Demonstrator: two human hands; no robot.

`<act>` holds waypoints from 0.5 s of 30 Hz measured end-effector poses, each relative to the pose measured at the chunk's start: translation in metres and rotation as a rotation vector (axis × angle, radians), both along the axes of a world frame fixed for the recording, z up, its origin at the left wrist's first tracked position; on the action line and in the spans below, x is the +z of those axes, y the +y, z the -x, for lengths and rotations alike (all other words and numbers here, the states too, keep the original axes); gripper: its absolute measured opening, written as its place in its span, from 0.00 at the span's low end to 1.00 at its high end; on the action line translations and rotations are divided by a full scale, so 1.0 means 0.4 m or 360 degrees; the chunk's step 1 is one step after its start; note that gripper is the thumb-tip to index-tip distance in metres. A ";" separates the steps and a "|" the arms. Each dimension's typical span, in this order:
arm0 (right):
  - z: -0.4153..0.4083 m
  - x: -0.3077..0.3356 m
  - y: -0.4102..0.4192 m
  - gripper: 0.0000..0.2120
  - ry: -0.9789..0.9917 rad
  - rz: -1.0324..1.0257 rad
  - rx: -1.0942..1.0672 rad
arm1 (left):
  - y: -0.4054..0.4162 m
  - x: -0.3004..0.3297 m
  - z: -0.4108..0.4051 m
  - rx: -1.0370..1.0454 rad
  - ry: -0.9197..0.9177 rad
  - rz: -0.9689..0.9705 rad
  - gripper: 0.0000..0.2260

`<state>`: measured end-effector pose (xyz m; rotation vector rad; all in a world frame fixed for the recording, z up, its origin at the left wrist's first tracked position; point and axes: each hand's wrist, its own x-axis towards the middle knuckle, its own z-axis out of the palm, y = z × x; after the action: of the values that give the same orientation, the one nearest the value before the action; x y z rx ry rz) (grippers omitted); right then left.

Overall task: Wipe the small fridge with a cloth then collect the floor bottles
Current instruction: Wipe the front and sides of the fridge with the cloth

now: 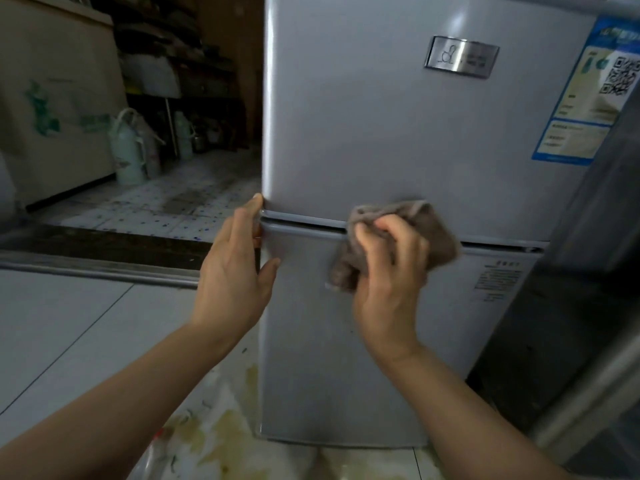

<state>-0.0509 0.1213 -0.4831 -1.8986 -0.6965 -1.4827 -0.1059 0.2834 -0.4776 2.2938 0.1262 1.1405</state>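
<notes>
The small silver two-door fridge (363,133) fills the middle of the view. My right hand (391,271) grips a crumpled brown cloth (433,233) and presses it against the fridge front at the seam between the upper and lower doors. My left hand (235,268) rests on the fridge's left edge at that same seam, fingers straight along the side and thumb on the lower door. A pale green bottle (126,150) with a handle stands on the floor at the far left, and a second bottle (183,136) stands behind it.
A large beige chest freezer (52,98) stands at the left. Dark shelves (180,46) with clutter fill the back room. A metal door threshold (97,268) crosses the floor. A stained plastic sheet (207,427) lies under the fridge's front corner. A dark cabinet (581,306) abuts the fridge's right.
</notes>
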 end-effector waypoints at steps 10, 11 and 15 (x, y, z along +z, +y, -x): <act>-0.018 0.028 -0.062 0.11 -0.0146 0.0476 -0.0032 | 0.045 0.008 0.051 -0.0326 0.0167 0.0210 0.35; -0.022 0.022 -0.086 0.11 -0.0145 0.0421 -0.0100 | 0.051 0.004 0.058 -0.0345 0.0186 0.0296 0.36; -0.020 0.013 -0.018 0.11 -0.0184 0.0233 -0.0220 | 0.082 -0.014 0.076 -0.0280 0.0139 0.0468 0.36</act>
<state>-0.0429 0.1141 -0.4778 -2.0181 -0.7574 -1.6794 -0.1363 0.3164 -0.4831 2.0489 0.1145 0.8706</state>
